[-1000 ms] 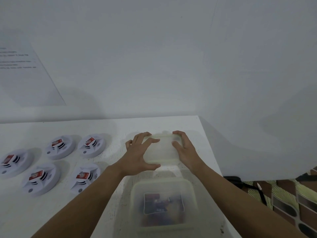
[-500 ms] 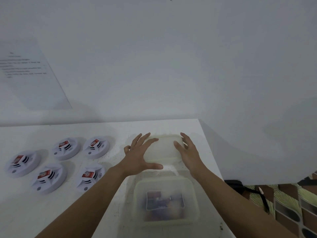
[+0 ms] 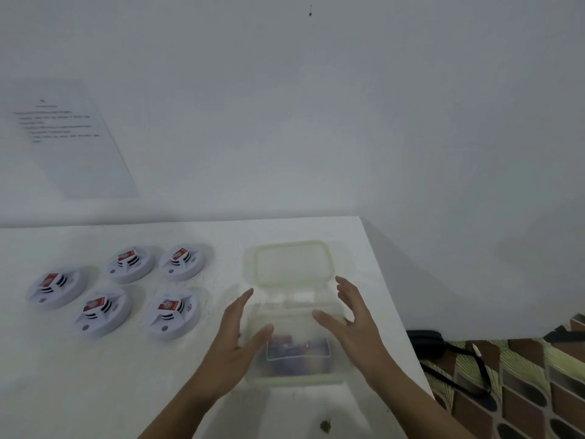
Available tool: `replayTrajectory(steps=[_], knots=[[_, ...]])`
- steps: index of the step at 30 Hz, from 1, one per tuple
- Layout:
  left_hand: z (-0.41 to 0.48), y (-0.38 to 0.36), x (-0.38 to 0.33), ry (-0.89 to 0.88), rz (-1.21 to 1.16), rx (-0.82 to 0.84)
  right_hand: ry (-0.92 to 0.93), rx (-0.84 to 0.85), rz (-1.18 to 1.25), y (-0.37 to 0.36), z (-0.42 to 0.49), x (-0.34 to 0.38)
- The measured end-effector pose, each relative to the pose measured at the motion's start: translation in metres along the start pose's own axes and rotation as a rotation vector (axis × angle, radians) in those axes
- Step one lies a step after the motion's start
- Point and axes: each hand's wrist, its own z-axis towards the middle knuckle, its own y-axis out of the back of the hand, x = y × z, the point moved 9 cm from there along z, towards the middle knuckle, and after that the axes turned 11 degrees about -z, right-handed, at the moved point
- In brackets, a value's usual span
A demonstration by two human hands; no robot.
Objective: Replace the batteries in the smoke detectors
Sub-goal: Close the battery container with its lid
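- from my remote seat, five smoke detectors (image 3: 172, 312) sit in two rows at the left of the white table (image 3: 95, 391), each with a red-labelled block on top.
- my left hand (image 3: 234, 340) is released, fingers straight, beside the clear box (image 3: 294, 377).
- its lid (image 3: 292, 263) lies flat just behind; the contents are blurred.
- my right hand (image 3: 351, 324) is also released, grasping nothing.

Dim, flat, bluish-grey light, with no glare. A broad soft shadow lies on the wall (image 3: 443, 264) right of the table (image 3: 95, 375). Motion blur smears the left hand (image 3: 234, 340), the right hand (image 3: 354, 324) and the clear box (image 3: 294, 380) between them. Print on the sheet (image 3: 72, 137) above the table is too soft to read.
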Motion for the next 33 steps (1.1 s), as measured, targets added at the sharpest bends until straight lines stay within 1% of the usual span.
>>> replayTrajectory(steps=[6, 8, 11, 16, 20, 25, 33], knots=[[-0.003, -0.014, 0.016, 0.030, -0.076, -0.034, 0.001, -0.057, 0.019, -0.008, -0.011, -0.009], [0.001, -0.014, 0.020, 0.025, -0.064, -0.028, 0.023, -0.051, 0.008, -0.007, -0.007, -0.006], [0.009, -0.016, 0.019, -0.001, -0.008, 0.003, 0.006, -0.041, 0.009, -0.004, 0.002, -0.004], [0.031, -0.017, 0.011, -0.039, 0.032, 0.017, 0.026, 0.013, -0.081, -0.007, 0.021, 0.008], [0.043, -0.017, 0.008, -0.036, 0.041, 0.015, 0.033, 0.027, -0.130, -0.010, 0.034, 0.012], [0.053, -0.013, 0.008, -0.011, 0.087, -0.016, 0.030, 0.018, -0.099, -0.013, 0.049, 0.010], [0.063, -0.010, 0.009, -0.047, 0.111, -0.035, 0.011, -0.036, -0.005, -0.013, 0.057, 0.007]])
